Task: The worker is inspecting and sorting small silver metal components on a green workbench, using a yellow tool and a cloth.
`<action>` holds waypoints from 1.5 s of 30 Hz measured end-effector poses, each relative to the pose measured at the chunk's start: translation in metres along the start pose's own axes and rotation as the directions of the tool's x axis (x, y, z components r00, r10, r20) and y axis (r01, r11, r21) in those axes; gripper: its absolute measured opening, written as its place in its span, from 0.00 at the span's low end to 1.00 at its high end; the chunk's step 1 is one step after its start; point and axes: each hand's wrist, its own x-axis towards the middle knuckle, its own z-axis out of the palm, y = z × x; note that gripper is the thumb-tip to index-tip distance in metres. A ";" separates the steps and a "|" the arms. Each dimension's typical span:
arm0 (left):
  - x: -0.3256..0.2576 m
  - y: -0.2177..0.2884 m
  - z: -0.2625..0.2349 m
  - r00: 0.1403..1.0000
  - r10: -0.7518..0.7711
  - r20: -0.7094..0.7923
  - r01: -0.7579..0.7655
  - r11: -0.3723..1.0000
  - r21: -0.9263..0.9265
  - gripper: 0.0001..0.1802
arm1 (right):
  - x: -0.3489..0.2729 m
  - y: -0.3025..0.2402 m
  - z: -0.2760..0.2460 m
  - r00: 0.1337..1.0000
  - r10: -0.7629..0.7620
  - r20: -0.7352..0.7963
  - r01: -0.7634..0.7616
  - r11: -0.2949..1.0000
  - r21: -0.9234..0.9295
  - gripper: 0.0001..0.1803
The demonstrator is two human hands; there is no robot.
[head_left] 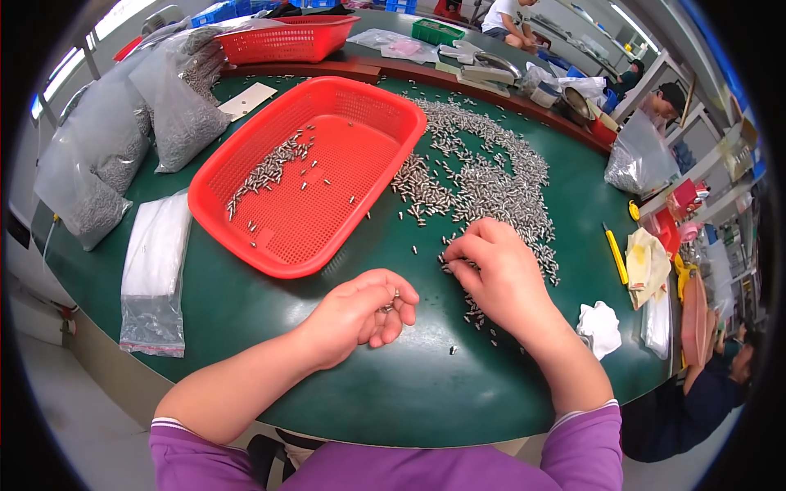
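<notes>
My left hand (360,315), palm turned up and fingers curled, cups a few small silver metal parts (386,308) above the green tabletop. To its right, my right hand (501,266) pinches at the near edge of a wide pile of the same small metal parts (491,184). Its thumb and forefinger close on small parts there; how many is unclear. A red perforated plastic basket (206,192) rests tilted at the left of the pile, with a cluster of the metal parts (270,176) inside along its left side.
Clear bags full of small parts (176,106) stand at the left, behind a packet of white plastic bags (153,270). A second red basket (286,41) sits at the back. On the right lie a yellow-handled tool (616,255), a yellowish cloth (646,263) and a crumpled white cloth (600,329).
</notes>
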 end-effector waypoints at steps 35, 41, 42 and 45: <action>-0.002 0.001 0.002 0.999 -0.043 -0.021 0.044 0.998 0.036 0.12 | 0.003 0.000 -0.002 0.999 0.045 0.007 -0.045 0.999 0.005 0.06; 0.001 0.001 0.001 0.999 -0.029 -0.014 0.029 0.999 -0.027 0.16 | -0.001 0.005 0.002 0.995 0.019 0.097 -0.018 1.000 -0.012 0.05; 0.001 0.000 0.000 1.000 -0.019 -0.015 0.019 0.998 -0.057 0.16 | -0.002 0.004 0.003 0.996 0.014 0.092 -0.012 1.000 -0.028 0.05; 0.001 0.000 -0.001 1.000 -0.001 -0.021 -0.001 0.995 -0.095 0.17 | -0.003 0.004 0.006 0.994 -0.011 0.105 0.020 0.996 -0.083 0.04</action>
